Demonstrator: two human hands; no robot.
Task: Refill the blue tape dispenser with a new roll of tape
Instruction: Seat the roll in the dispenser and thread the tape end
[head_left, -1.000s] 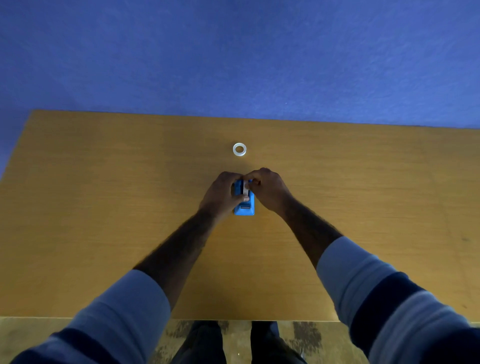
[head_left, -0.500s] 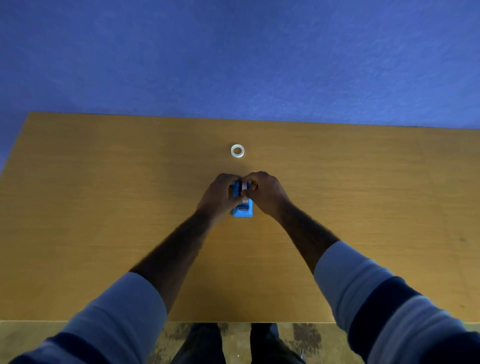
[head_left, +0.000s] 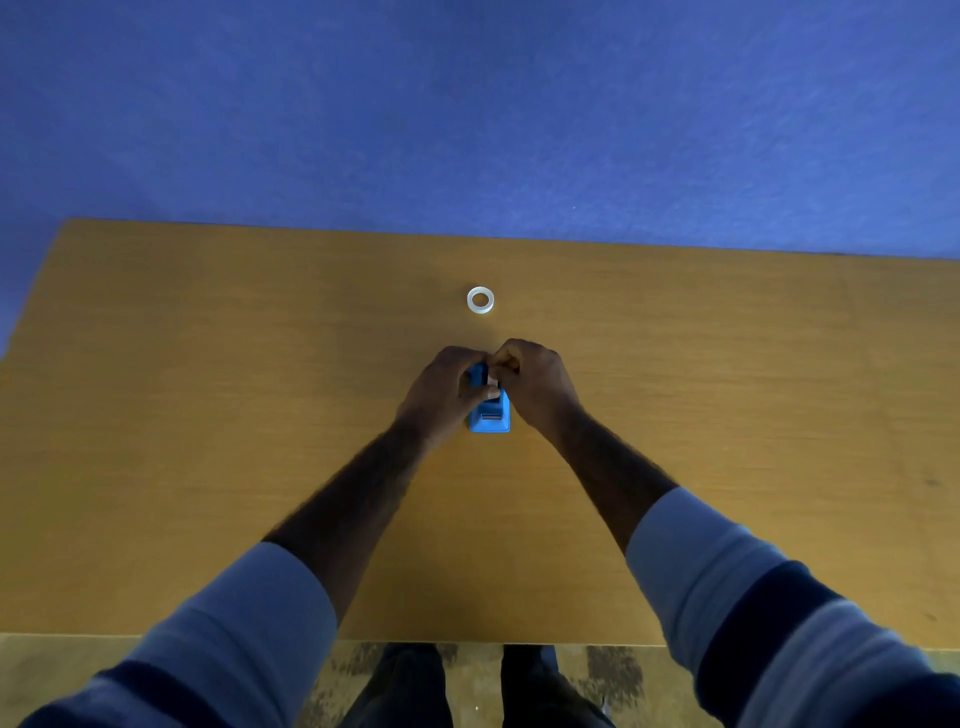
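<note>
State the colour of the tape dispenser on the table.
Blue; the tape dispenser shows in the head view.

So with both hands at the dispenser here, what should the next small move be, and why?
Probably lift the pale piece out of the blue dispenser. Both the left hand and right hand close on its far end, the right fingers pinching there, while a white ring lies apart on the table. Whether that ring is the new roll is unclear.

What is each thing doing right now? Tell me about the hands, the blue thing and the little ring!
Blue tape dispenser: standing on the wooden table, gripped from both sides.
Left hand: closed around the dispenser's left side.
Right hand: fingers pinched at the dispenser's top.
White ring: lying flat on the table, beyond the hands, untouched.
</note>
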